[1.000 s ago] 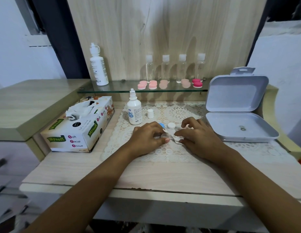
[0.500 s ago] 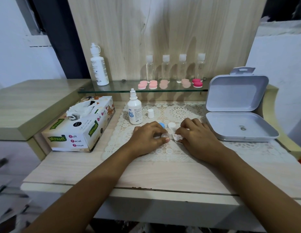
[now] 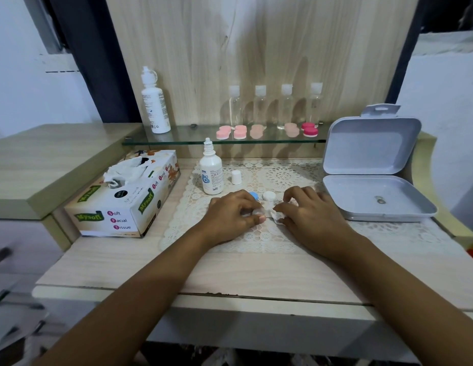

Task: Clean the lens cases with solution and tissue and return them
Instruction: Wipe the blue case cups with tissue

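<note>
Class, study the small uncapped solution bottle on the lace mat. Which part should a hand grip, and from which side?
Grip the small solution bottle round its wide labelled body, coming from the front. It stands upright; its nozzle is thin and uncapped, so avoid it. The tissue box stands to its left and the glass shelf runs behind, so the front is likely freest.

Solution bottle (image 3: pixel 211 171) upright, uncapped; its white cap (image 3: pixel 236 177) at its 3 o'clock; blue lid (image 3: pixel 253 194) and white lid (image 3: pixel 268 196) side by side at its 5 o'clock; crumpled tissue (image 3: pixel 278 216) at the white lid's 6 o'clock.
</note>
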`<state>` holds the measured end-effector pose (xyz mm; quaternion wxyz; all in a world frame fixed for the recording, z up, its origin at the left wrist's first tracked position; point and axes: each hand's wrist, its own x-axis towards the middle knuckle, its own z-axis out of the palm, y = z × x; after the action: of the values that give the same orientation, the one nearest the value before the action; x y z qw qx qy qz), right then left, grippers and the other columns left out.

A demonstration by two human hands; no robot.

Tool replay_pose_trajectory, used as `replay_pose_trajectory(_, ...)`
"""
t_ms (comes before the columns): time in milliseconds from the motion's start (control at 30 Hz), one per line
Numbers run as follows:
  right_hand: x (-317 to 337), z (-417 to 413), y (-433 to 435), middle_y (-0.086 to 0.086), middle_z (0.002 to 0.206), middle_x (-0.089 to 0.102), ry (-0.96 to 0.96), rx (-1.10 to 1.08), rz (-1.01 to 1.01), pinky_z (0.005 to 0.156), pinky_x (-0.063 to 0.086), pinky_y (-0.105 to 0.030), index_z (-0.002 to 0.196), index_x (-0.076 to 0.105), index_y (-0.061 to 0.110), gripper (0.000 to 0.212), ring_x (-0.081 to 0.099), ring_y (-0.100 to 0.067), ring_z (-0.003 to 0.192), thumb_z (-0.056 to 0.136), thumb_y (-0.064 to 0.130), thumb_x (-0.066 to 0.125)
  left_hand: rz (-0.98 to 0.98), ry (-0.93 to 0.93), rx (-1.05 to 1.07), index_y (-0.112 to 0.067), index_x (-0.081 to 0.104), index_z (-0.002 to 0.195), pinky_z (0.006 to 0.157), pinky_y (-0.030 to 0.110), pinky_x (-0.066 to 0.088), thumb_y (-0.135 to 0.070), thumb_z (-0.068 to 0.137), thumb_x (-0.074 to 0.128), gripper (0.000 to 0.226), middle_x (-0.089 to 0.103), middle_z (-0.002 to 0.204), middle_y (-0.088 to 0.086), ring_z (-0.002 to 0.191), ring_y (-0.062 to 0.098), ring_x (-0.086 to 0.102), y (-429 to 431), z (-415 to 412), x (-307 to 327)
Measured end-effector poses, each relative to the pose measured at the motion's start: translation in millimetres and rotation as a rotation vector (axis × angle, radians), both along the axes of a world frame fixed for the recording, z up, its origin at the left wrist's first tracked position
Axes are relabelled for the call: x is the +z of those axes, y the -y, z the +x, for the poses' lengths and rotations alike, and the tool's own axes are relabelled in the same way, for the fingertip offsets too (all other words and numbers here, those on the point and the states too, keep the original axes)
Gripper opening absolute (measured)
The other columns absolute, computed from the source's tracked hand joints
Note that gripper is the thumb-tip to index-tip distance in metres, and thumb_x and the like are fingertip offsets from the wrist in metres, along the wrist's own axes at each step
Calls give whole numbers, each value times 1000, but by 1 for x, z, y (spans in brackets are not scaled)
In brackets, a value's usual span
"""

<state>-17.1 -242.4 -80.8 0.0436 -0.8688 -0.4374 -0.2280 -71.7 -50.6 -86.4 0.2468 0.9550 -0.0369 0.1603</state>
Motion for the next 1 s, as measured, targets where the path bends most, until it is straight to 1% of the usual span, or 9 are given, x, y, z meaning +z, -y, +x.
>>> replay_pose_trajectory(167,1,2,-3,-8,89,62,21,24,-29,60,49,-39,87,68,12,21,61,-30,78,71,25,66,-5,13,-2,-21,70,109,94,43,41,-42,83,65,33,59,107,-11,93,6,52,1,-1,-1)
replay_pose_trajectory(333,0,7,-6,-7,117,48,-216,45,36,85,39,-36,117,58,12,30,43,-27,107,90,22,51,-4,26,0,-21,71,106,93,44,41,-41,83,66,31,59,107,-11,93,5,51,1,-1,-1)
replay_pose_trajectory(433,0,8,-5,-3,117,46,-384,63,136,87,38,-36,117,59,15,29,40,-24,108,88,18,55,-6,16,-2,-21,71,106,93,45,41,-41,83,65,31,58,106,-12,95,6,52,1,-1,-1)
replay_pose_trajectory(600,-2,8,-3,-1,115,56,-537,87,268,95,40,-40,112,64,15,25,50,-23,110,87,19,61,-20,1,-18,-24,70,108,95,48,38,-40,88,60,28,56,103,-12,92,4,50,1,-2,-2)
replay_pose_trajectory(667,-1,7,-3,2,104,60,-602,101,309,92,42,-36,109,63,19,20,54,-18,101,90,21,58,-19,-8,-15,-25,70,105,97,47,37,-45,91,53,29,57,103,-10,95,5,50,2,-4,-1)
replay_pose_trajectory(767,3,5,-3,6,86,60,-733,118,469,78,46,-30,103,60,27,12,56,-10,78,92,26,54,-38,-16,-11,-17,70,95,93,46,39,-51,90,38,47,57,92,-4,94,13,51,6,-6,2)
replay_pose_trajectory(867,7,2,-4,6,84,63,-757,124,567,66,43,-21,102,60,26,11,57,-2,70,92,26,55,-117,-16,-38,-7,64,81,88,43,40,-35,98,40,41,51,77,-4,85,16,48,8,-7,4)
replay_pose_trajectory(933,10,-1,-5,5,85,64,-777,141,600,60,46,-18,101,60,26,11,60,-7,70,91,25,57,-205,-18,-34,-15,56,66,82,35,41,-30,98,41,38,49,70,-9,76,11,48,9,-8,6)
replay_pose_trajectory(1000,13,-4,-4,1,85,65,-797,144,612,60,48,-22,102,61,23,14,63,-16,71,89,24,60,-299,-32,-32,-24,53,63,75,27,40,-31,97,42,37,52,68,-11,69,2,51,10,-9,9)
